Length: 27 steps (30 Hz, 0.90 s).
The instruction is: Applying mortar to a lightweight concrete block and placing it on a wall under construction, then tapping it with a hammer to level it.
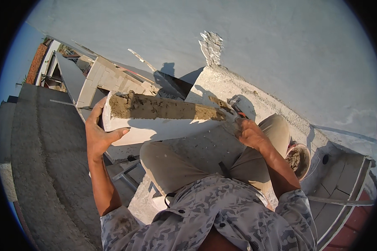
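Rooftop building site: mortared block [163,117], bucket [298,160]

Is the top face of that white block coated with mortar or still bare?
Coated. Brown mortar covers the top of the white block, held by the left hand and right hand.

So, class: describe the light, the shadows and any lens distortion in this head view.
Head view: hard low sunlight from the right; sharp shadows fall on the white block and the grey wall; the left hand and right hand are brightly lit; fisheye bends the wall's straight edges, with a dark rim around the picture.
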{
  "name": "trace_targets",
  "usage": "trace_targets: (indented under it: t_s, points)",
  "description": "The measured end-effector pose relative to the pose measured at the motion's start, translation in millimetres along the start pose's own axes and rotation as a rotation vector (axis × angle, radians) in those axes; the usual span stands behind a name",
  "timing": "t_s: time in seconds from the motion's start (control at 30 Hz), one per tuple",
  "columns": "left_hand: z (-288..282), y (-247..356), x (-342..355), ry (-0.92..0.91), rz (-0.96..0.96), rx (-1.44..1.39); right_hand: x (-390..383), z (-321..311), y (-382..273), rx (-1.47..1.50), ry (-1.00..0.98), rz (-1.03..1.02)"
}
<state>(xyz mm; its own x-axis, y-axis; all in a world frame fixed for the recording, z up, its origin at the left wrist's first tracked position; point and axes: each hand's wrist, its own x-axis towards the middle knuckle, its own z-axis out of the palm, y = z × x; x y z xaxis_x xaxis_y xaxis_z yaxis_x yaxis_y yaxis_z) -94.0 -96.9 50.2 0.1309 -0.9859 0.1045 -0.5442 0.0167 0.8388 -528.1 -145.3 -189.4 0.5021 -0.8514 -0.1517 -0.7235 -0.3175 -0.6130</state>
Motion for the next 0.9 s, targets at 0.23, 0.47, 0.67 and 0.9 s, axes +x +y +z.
trace_targets:
  t_s: [0.23, 0.47, 0.67, 0.9]
  points:
    - [-8, -7, -5, -0.013, 0.017, 0.049, 21, 40, 44, -0.219, -0.079, 0.013]
    - [-13, -11, -10, 0.000, -0.005, 0.044, 31, 60, 37, -0.400, -0.035, -0.099]
    - [-9, -11, -9, -0.014, 0.028, 0.059, 53, 76, 35, -0.065, 0.016, -0.155]
    - [-17, -22, -5, -0.043, 0.023, 0.027, 34, 56, 71, -0.118, 0.067, -0.223]
